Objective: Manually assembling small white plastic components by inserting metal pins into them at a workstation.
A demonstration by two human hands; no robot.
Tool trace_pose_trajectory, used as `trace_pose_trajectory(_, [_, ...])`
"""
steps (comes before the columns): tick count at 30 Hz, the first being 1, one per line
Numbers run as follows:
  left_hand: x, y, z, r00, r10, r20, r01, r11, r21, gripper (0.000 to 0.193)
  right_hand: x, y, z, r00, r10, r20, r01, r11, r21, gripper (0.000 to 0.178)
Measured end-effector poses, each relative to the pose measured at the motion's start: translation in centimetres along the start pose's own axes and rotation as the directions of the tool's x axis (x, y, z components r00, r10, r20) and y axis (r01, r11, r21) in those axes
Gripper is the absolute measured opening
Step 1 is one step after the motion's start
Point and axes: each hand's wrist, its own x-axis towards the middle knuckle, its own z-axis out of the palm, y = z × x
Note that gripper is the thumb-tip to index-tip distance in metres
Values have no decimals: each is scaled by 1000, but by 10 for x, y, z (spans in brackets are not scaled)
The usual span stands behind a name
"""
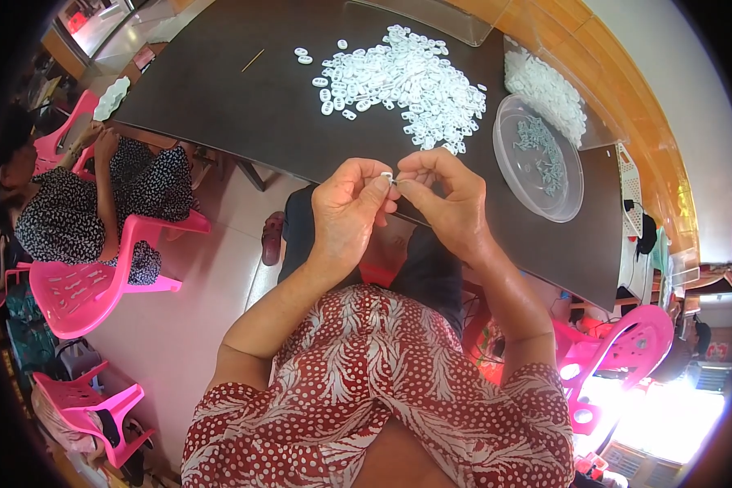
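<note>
My left hand [347,210] pinches a small white oval plastic piece [387,175] between thumb and fingertips, just off the near edge of the dark table [220,89]. Right beside it, my right hand [450,195] is closed in a pinch against the same piece; whatever lies between its fingertips is too small to make out. Beyond both hands, a loose pile of similar white oval pieces with holes [415,81] spreads over the tabletop. To the right of the pile stands a round clear plastic tray [508,175] with many small greyish parts [545,154] in it.
A clear bag of white pieces [545,89] lies at the back right, near a clear bin [431,18]. A thin yellowish stick [253,60] rests on the table's left. Another person [65,203] sits at the left on a pink plastic chair [89,289]; more pink chairs [626,346] stand around.
</note>
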Motion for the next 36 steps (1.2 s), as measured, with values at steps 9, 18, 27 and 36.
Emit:
trace_pose_trajectory(9, [-2, -1, -2, 1000, -5, -10, 5, 1000, 8, 10, -1, 2, 2, 1000, 1, 2, -1, 1000, -1, 18])
trace_pose_trajectory(18, [-4, -2, 0, 1000, 14, -24, -13, 999, 53, 10, -2, 1, 3, 1000, -5, 14, 6, 1000, -13, 18])
trace_pose_trajectory(27, [-8, -8, 6, 984, 161, -81, -141, 966, 215, 9, -4, 7, 10, 999, 43, 2, -43, 995, 85, 16])
trace_pose_trajectory(36, [-2, 1, -1, 997, 32, -76, -34, 999, -24, 9, 0, -2, 12, 991, 132, 20, -133, 958, 255, 10])
